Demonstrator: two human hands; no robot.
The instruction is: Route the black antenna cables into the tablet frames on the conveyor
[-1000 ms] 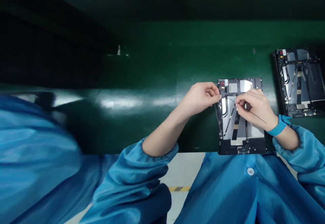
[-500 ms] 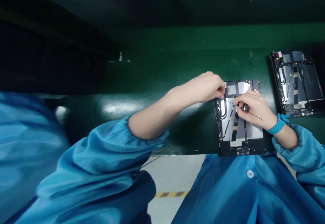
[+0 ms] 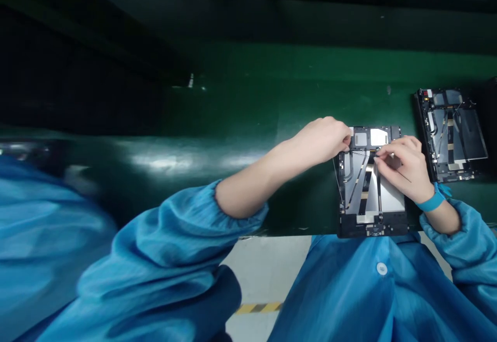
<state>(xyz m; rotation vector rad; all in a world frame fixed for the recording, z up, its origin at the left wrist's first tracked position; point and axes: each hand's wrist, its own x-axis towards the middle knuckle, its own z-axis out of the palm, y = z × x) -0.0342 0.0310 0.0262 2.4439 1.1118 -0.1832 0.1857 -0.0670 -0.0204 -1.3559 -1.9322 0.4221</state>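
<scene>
An opened tablet-like device (image 3: 393, 199), with dark ribbon cables and silvery panels exposed, lies at the bench's front edge. My left hand (image 3: 328, 137) is at its upper left corner, thumb and fingertips pinched together on a thin dark wire. That wire (image 3: 359, 153) stretches across the upper part of the device toward my right hand (image 3: 406, 168). Above the middle ribbon cable, my right thumb and forefinger pinch the wire, and a loose dark end (image 3: 406, 177) shows against the palm. Another thin strand (image 3: 337, 179) hangs along the device's left edge.
A second opened device (image 3: 452, 135), seemingly on a stack, sits to the right on the green bench (image 3: 240, 109). Blue fabric (image 3: 42, 238) fills the lower left. A dark shelf runs along the back. Pale floor with a striped line (image 3: 259, 308) shows below the bench.
My right hand has shifted right across the device, widening the gap between my hands. My left hand stays at the upper left corner. The whole view has shifted slightly.
</scene>
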